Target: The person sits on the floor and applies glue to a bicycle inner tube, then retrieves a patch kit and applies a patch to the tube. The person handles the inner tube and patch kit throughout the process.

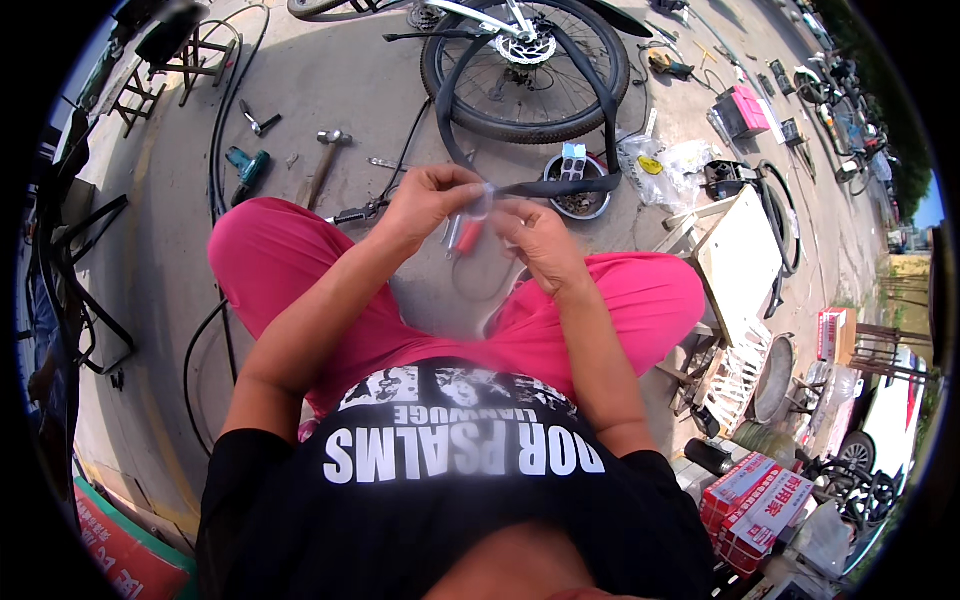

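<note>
Above my lap, my left hand [428, 207] is closed, pinching a black bicycle inner tube [545, 187]. A small clear, film-like piece [481, 203] shows at its fingertips. Just to the right, my right hand [542, 243] has its fingers drawn together near that piece; they are slightly blurred, and what they hold cannot be made out. From my hands the tube loops up over a bicycle wheel [492, 122]. Between my knees, below the hands, lies a blurred red object [467, 237]. A bowl [600, 205] with a blue-and-white block [572, 160] stands under the tube.
A hammer [328, 160], a teal power tool [245, 172] and black hoses [222, 130] lie at the left. Clear plastic bags [665, 170], a pink box [742, 110] and a pale wooden stool [740, 265] are at the right. Red-and-white cartons [757, 505] stand lower right.
</note>
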Motion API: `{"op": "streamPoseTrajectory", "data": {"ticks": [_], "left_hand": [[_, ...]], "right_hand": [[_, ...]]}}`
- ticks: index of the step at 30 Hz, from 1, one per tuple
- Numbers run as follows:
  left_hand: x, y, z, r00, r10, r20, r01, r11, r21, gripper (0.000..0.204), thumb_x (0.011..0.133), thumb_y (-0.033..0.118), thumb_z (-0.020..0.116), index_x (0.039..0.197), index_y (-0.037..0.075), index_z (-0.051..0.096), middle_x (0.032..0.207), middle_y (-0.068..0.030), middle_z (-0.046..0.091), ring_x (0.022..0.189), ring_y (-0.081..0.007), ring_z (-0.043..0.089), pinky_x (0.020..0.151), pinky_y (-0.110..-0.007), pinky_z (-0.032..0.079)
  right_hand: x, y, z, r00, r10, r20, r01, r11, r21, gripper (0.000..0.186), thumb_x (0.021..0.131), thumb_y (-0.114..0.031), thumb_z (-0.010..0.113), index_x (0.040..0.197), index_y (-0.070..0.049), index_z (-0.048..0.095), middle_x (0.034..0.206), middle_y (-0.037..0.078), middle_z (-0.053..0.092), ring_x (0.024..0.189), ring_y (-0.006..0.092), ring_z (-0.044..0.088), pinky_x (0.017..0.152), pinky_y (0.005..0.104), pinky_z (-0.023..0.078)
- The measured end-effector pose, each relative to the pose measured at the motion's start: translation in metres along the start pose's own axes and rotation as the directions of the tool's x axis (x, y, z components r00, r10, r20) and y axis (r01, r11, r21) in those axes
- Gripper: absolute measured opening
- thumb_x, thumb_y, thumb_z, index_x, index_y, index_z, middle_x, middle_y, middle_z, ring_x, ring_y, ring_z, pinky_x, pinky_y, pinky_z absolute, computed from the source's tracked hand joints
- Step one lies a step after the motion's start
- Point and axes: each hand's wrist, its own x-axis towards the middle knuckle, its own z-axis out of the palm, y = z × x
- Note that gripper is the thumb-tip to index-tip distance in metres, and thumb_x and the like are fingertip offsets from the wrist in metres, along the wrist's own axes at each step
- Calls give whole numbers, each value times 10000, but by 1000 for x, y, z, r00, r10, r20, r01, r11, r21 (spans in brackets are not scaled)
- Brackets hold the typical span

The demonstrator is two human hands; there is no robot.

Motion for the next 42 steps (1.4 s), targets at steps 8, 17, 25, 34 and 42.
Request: {"op": "streamPoseTrajectory", "data": {"ticks": [8, 17, 25, 34, 42], "left_hand": [[-6, -31, -2, 999, -30, -25, 30, 1000, 4, 349, 962, 321, 515, 1059, 8, 635, 863, -48, 644, 729, -91, 577, 622, -241, 452], [-89, -149, 17, 975, -187, -116, 219, 878, 426, 401, 938, 365, 514, 979, -10, 647, 792, -80, 649, 641, -141, 568, 554, -269, 426], [-130, -172, 2, 871, -426, -245, 229, 793, -565, 452, 908, 494, 525, 979, 57, 615, 774, -41, 576, 683, -179, 558, 610, -301, 444], [-84, -92, 20, 951, -188, -245, 69, 902, -427, 429, 969, 355, 433, 1064, -42, 564, 790, -93, 592, 662, -155, 558, 550, -249, 405], [-75, 19, 26, 1000, -11, -25, -3, 856, -516, 363, 957, 317, 454, 1022, -20, 569, 804, -81, 607, 671, -131, 571, 570, -243, 431]], "right_hand": [[-25, -42, -32, 978, -207, 6, 204, 970, 129, 158, 860, -128, 659, 934, 4, 615, 735, 7, 561, 594, 57, 482, 494, 204, 375], [-11, -64, -114, 980, -182, -86, 201, 876, 439, 116, 885, -114, 635, 919, -12, 591, 773, 35, 570, 638, 92, 537, 504, 205, 452], [-6, -70, -119, 984, -115, -140, 177, 762, 623, 139, 879, -112, 645, 956, -12, 585, 815, 41, 599, 680, 86, 588, 482, 158, 477], [-31, -106, -149, 921, -275, -274, 388, 695, 605, 136, 876, -109, 642, 945, -15, 572, 807, 48, 573, 651, 98, 542, 486, 183, 443], [-55, -90, -84, 868, -344, -358, 495, 662, 563, 111, 904, -119, 597, 957, -26, 567, 823, 42, 556, 664, 103, 507, 512, 219, 409]]}}
